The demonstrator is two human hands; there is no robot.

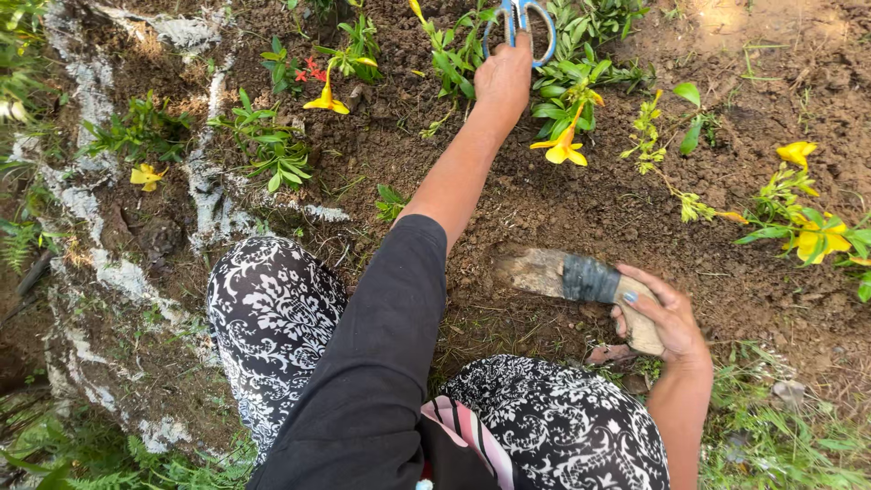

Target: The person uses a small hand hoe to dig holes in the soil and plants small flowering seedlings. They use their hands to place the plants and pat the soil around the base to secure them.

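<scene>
The blue-handled scissors [519, 25] lie far forward among the green plants, and the left hand [504, 80] closes on their loops at full reach, arm stretched over the bare soil [581, 213]. The right hand [667, 318] wraps a wooden handle [581, 281] banded with dark tape, its far end resting on the dirt, seemingly parked. Yellow flowers [562, 150] bloom just beside the reaching wrist.

This is an outdoor garden bed. Bare, loose brown soil [562, 209] holds small leafy plants with yellow trumpet flowers [562, 150], grass [780, 426] edges the plot, and ferns [18, 240] grow at the left.
</scene>
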